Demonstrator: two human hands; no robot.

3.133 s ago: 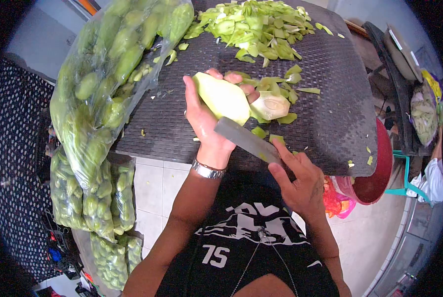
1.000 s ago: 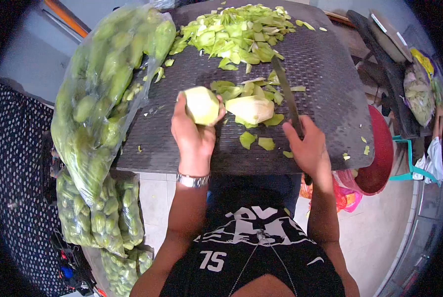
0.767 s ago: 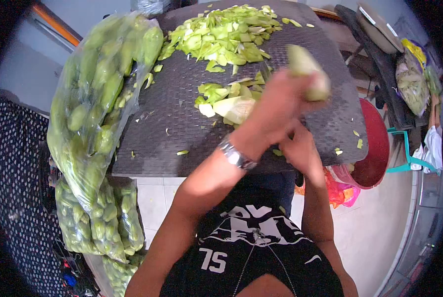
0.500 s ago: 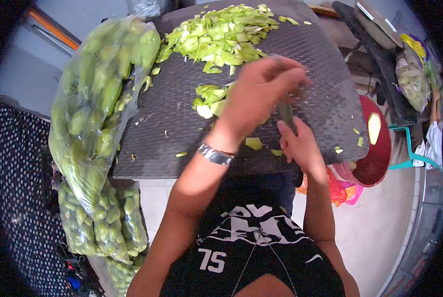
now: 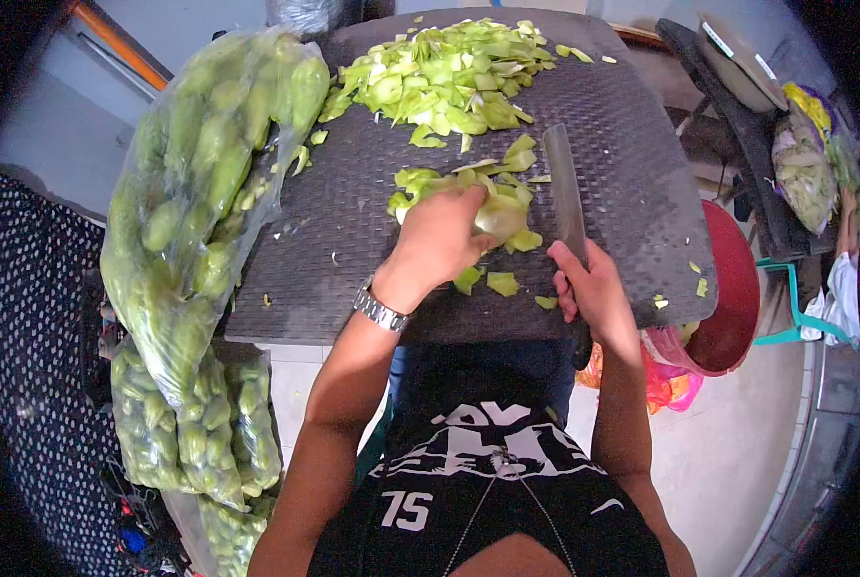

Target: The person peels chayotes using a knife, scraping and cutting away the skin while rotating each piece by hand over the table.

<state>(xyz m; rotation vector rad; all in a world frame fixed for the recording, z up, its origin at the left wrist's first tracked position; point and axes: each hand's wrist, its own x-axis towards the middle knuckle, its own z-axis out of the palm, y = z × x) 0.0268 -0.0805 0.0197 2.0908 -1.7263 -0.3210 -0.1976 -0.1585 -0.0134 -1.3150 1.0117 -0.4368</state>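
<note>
My left hand [image 5: 439,234], wearing a metal watch, has its fingers curled over pale green vegetable slices [image 5: 507,207] on the dark woven-look table. Some slices are hidden under its fingers. A knife [image 5: 564,188] is in my right hand [image 5: 593,293], gripped by its dark handle, with the broad blade pointing away from me just right of these slices. Farther back lies a larger heap of cut green slices [image 5: 439,77]. Small scraps [image 5: 502,283] are scattered on the tabletop near both hands.
A clear plastic bag of whole green vegetables [image 5: 209,163] lies along the table's [image 5: 334,308] left edge. More filled bags [image 5: 194,433] are below it. A red tub [image 5: 733,288] stands at the right, beside a teal stool [image 5: 784,298]. A bagged vegetable [image 5: 803,178] sits farther right.
My left hand has moved left and down from beside the knife onto the slices. The knife blade now shows fully. A pale piece seen in front of the red tub is gone from there.
</note>
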